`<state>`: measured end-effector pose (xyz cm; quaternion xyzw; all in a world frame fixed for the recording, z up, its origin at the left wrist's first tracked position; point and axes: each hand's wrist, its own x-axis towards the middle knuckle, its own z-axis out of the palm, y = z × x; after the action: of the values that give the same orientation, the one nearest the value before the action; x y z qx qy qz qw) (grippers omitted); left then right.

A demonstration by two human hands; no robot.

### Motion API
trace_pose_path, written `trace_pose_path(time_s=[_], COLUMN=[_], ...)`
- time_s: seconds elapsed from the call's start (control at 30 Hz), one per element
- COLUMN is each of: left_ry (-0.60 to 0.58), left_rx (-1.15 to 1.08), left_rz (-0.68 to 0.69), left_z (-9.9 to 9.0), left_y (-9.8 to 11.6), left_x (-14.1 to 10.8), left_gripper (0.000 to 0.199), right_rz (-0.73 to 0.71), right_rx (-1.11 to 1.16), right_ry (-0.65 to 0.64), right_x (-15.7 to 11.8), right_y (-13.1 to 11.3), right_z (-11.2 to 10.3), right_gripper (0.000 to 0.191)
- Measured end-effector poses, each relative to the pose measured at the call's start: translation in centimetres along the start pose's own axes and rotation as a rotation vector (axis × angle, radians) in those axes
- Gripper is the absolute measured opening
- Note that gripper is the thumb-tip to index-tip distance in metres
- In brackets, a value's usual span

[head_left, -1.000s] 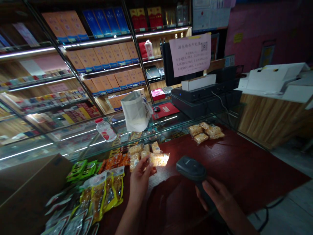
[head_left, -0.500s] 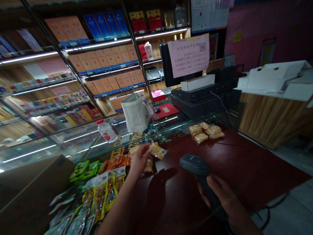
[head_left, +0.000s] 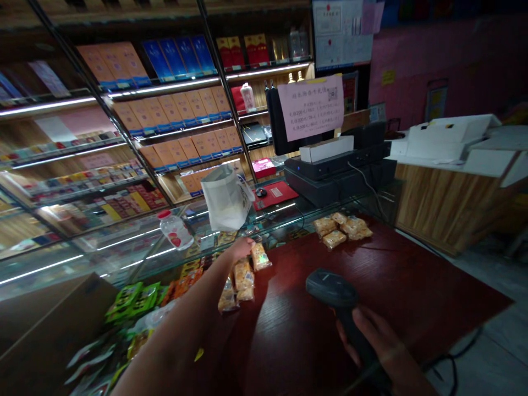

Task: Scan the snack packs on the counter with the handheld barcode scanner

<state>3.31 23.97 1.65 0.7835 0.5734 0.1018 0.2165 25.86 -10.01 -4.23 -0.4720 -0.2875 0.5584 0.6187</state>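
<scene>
My left hand (head_left: 240, 250) is closed on the top end of a clear-wrapped, golden-brown snack packet (head_left: 260, 257) near the counter's glass edge. Its fingers are partly hidden from me. Just below it, more snack packets of the same kind (head_left: 244, 279) lie on the dark red board. My right hand (head_left: 377, 335) is wrapped round the handle of a black barcode scanner (head_left: 332, 287), whose head points up and left over the board. Farther back sits a separate group of similar packets (head_left: 348, 227).
At left are a cardboard box (head_left: 53, 313), green snack packs (head_left: 134, 300) and orange packs (head_left: 183, 283). A bottle with a red cap (head_left: 175, 230) and a white bag (head_left: 226, 201) stand on the glass counter. Behind is a monitor with a pink sign (head_left: 312, 107).
My left hand has turned its packet more upright and brought it slightly left, beside the other packets. The scanner stays in my right hand, nearly in place. The view has shifted slightly.
</scene>
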Motion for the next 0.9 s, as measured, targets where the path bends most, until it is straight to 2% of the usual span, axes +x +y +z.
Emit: trace_pose_path(time_s=[0.17,0.33,0.5,0.63,0.77,0.9], left_ry=[0.1,0.191,0.103,0.115,0.175,0.137], left_rx=[0.224,0.378,0.411,0.422,0.406,0.262], left_rz=[0.075,0.137,0.309,0.329,0.392,0.546], left_z=[0.6,0.1,0.2,0.8,2.4,5.6], left_y=[-0.1,0.3,1.1,1.7,3.4,6.6], left_x=[-0.8,-3.2,-5.2,-5.8,-6.0,-5.4], left_gripper=[0.029,0.037,0.025,0.024,0.028,0.027], right_rz=[-0.006,0.014,0.0,-0.01,-0.035,-0.057], right_rx=[-0.002,-0.011,0.021,0.048,0.038,0.059], right_ry=[0.001,0.013,0.014,0.022,0.011,0.027], right_x=[-0.1,-0.3,0.0,0.0,0.1,0.6], right_y=[-0.3,0.0,0.2,0.2,0.3,0.5], right_z=[0.0,-0.1,0.0,0.3,0.2,-0.8], right_gripper=[0.049,0.051,0.05,0.051,0.054,0.055])
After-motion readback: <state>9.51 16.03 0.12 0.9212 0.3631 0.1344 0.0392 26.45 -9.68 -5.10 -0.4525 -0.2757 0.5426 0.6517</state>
